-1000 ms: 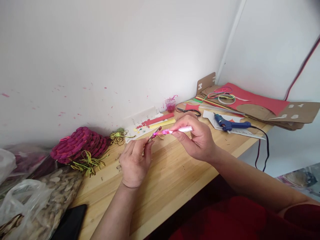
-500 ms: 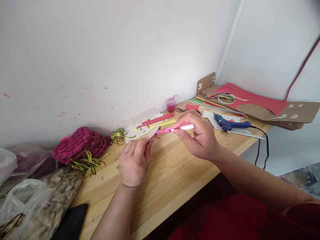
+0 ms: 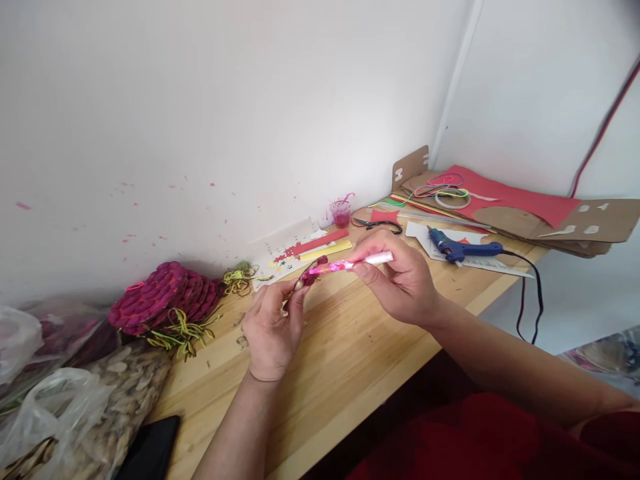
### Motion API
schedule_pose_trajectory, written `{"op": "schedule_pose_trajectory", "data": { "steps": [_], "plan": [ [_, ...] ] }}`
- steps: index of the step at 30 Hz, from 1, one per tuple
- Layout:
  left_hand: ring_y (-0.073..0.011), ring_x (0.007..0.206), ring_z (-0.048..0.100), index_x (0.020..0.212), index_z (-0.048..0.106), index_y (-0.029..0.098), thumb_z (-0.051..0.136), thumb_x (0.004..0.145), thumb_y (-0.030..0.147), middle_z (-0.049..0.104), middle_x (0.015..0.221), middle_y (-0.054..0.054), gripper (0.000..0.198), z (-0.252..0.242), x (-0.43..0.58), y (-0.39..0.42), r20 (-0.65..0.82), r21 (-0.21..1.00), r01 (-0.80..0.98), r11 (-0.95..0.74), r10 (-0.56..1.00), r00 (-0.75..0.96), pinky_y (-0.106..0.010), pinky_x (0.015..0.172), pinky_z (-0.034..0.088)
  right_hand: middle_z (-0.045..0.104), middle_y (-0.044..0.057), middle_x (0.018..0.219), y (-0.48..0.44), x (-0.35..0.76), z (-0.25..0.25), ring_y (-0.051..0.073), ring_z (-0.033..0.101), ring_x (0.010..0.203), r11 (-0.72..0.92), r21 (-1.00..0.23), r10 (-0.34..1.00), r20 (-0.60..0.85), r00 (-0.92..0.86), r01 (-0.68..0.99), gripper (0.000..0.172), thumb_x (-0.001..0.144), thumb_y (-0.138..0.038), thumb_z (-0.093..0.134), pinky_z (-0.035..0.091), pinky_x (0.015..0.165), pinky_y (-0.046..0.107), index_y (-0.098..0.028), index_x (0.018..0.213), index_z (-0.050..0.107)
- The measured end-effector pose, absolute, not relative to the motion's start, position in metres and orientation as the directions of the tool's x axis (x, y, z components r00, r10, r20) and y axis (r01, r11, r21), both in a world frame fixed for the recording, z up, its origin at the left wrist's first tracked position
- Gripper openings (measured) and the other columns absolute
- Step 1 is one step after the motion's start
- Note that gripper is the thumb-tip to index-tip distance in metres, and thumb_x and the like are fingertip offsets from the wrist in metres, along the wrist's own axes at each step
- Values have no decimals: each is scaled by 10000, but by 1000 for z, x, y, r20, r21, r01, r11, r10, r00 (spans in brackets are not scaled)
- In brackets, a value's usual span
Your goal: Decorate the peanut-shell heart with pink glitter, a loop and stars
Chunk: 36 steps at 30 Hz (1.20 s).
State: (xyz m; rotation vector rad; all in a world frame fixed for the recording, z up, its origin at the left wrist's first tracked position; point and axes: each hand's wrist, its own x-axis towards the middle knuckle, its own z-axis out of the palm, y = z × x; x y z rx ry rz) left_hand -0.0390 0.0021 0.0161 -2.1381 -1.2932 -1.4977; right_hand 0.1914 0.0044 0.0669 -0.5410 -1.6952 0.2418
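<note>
Between the thumb and fingers of my left hand (image 3: 273, 317) is a small thin wood slice (image 3: 314, 270), its visible face coated dark magenta. My right hand (image 3: 400, 273) pinches a white-handled paintbrush (image 3: 379, 258), whose lower part is smeared with pink paint. The brush tip touches the painted face of the slice, just above the table. Behind my hands, a clear cup (image 3: 341, 217) holding pink paint stands against the wall, with pink drips on its rim.
A stack of magenta discs (image 3: 160, 297) with yellow-green strings lies left, near a plastic bag of wood slices (image 3: 127, 383) and a black phone (image 3: 150, 447). Scissors (image 3: 383, 225), red strips, a blue glue gun (image 3: 460, 248) with cord and cardboard sheets (image 3: 535, 233) lie behind and right.
The wood slice has been turned so its magenta face shows more, with the brush now lying against it. My right hand has shifted slightly down, uncovering more of the scissors.
</note>
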Motion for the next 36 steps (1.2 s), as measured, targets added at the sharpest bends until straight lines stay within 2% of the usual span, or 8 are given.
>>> {"op": "schedule_pose_trajectory", "data": {
  "steps": [11, 18, 21, 23, 29, 36],
  "plan": [
    [-165, 679, 687, 943, 710, 195, 728, 916, 294, 755, 813, -23, 104, 14, -40, 3, 836, 291, 761, -580, 541, 92, -277, 677, 506, 710, 43, 910, 8, 194, 66, 193, 643, 849, 845, -467, 511, 850, -131, 262, 45, 958, -197, 653, 492, 798, 371, -207, 1000, 666],
    [-174, 688, 694, 948, 711, 193, 714, 926, 285, 757, 816, -33, 94, 14, -39, 3, 832, 279, 767, -578, 545, 108, -284, 660, 503, 723, 39, 930, -1, 190, 73, 150, 657, 811, 835, -504, 543, 819, -184, 220, 55, 971, -169, 635, 514, 734, 287, -189, 1018, 657],
    [-172, 678, 685, 952, 708, 186, 723, 920, 265, 752, 813, -36, 87, 15, -39, 4, 839, 246, 773, -585, 527, 132, -284, 655, 499, 707, 16, 851, -2, 185, 74, 136, 636, 747, 822, -528, 561, 815, -144, 212, 17, 961, -196, 663, 504, 688, 269, -191, 959, 648],
    [-170, 676, 678, 947, 705, 184, 729, 915, 256, 748, 813, -38, 83, 16, -39, 3, 848, 221, 779, -587, 510, 144, -283, 656, 496, 697, 5, 811, -3, 182, 74, 130, 626, 717, 814, -538, 567, 817, -102, 219, 62, 948, -210, 688, 493, 663, 261, -193, 916, 639],
    [-164, 679, 674, 941, 705, 191, 727, 916, 251, 744, 805, -30, 68, 17, -38, 3, 858, 198, 785, -587, 491, 150, -280, 662, 496, 695, 10, 837, -6, 178, 75, 134, 619, 717, 778, -567, 602, 796, -61, 272, 62, 916, -153, 676, 497, 673, 274, -190, 946, 636],
    [-166, 690, 684, 938, 696, 188, 722, 918, 259, 747, 809, -34, 78, 16, -37, 2, 849, 226, 780, -583, 510, 136, -278, 656, 499, 729, 23, 847, -8, 174, 72, 140, 655, 736, 773, -619, 628, 777, -31, 138, 28, 931, -185, 689, 522, 670, 271, -187, 932, 661]
  ]
}}
